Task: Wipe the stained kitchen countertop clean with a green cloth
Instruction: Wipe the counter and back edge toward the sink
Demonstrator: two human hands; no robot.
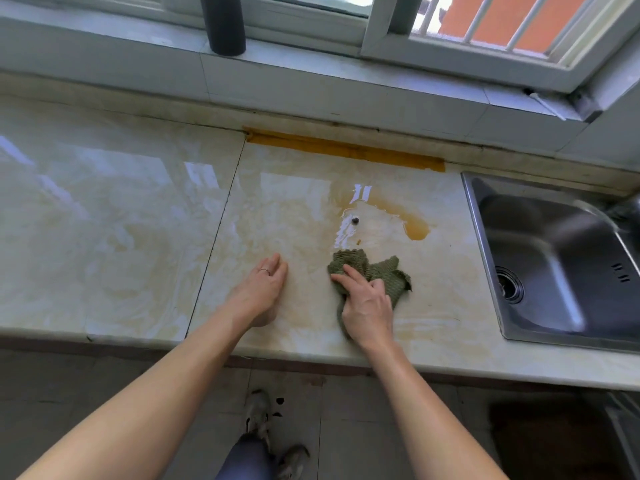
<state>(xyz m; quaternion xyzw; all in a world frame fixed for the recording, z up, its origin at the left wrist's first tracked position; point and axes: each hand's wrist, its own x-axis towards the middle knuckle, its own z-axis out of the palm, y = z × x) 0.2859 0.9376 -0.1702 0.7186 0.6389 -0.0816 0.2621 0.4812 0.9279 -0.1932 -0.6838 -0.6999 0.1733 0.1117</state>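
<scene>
A crumpled green cloth (375, 271) lies on the glossy beige marble countertop (121, 237). My right hand (367, 304) lies on top of the cloth, index finger stretched out over it, the other fingers curled into its folds. A curved brown liquid stain (412, 225) spreads just beyond the cloth, with a small dark speck (355, 221) beside it. My left hand (261, 289) rests flat on the counter to the left of the cloth, fingers straight, a ring on one finger.
A steel sink (554, 258) is set into the counter at the right. A strip of yellow-brown tape (346, 148) runs along the back wall joint. A dark cylinder (223, 24) stands on the window sill. The counter's front edge is close to my body.
</scene>
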